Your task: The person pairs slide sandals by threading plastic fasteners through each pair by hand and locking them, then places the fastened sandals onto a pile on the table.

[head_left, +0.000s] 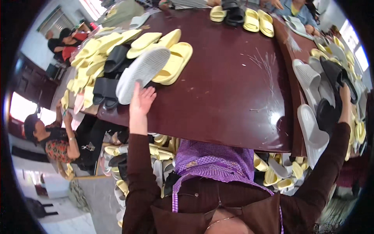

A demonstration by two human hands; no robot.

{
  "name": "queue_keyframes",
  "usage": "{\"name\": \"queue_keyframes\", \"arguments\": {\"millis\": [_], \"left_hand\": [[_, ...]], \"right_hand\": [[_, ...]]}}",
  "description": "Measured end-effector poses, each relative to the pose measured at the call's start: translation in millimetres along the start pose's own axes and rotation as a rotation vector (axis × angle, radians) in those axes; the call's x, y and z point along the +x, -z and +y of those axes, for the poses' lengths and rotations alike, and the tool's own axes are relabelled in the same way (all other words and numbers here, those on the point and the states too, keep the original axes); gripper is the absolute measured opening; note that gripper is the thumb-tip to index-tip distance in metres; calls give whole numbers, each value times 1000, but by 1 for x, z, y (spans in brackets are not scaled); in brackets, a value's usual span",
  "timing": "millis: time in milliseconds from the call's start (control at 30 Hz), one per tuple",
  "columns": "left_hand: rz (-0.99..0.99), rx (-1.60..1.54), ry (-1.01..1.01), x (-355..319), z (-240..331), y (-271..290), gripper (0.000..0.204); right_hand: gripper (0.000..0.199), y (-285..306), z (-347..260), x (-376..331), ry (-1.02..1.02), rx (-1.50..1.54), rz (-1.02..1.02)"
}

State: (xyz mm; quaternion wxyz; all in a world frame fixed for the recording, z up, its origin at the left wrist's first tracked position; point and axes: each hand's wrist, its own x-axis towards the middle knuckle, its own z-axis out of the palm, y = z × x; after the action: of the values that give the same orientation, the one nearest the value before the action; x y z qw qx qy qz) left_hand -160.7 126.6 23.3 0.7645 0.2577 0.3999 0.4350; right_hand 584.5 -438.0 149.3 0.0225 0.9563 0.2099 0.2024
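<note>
My left hand (143,99) is palm up at the left side of the table, its fingers stretched out and apart. Just beyond it a grey slipper (145,72) is tilted with its ribbed sole showing; the thumb overlaps its lower edge. Yellow slippers (173,64) lie behind and beside that one, and black slippers (105,89) sit to its left. Over at the far right, my right hand (345,97) grips a black slipper (336,72) above a heap of grey and yellow ones. Part of its fingers is hidden by the slipper.
The dark red table (222,85) carries thin loose threads (267,72) at its right. Yellow slippers (259,22) stand at the far edge, near other people. A pile of yellow slippers (93,50) covers the far left. More slippers (278,169) lie below the table edge. A person (58,140) works at left.
</note>
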Motion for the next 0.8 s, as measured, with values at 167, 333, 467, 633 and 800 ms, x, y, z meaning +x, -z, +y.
{"name": "queue_keyframes", "arguments": {"millis": [167,333,467,633,800], "left_hand": [[110,-396,90,-3,-19,-18,74],[-187,-98,65,-33,-24,0,53],[-148,200,-77,-79,2,26,33],[228,343,-370,-82,5,57,34],[364,560,-403,-59,11,77,42]], "right_hand": [[29,14,30,1,117,64,152],[26,64,17,6,145,166,281],[26,168,-150,-38,350,436,341],[24,225,-329,-117,669,637,48],[28,190,-467,-199,1080,858,-464]]}}
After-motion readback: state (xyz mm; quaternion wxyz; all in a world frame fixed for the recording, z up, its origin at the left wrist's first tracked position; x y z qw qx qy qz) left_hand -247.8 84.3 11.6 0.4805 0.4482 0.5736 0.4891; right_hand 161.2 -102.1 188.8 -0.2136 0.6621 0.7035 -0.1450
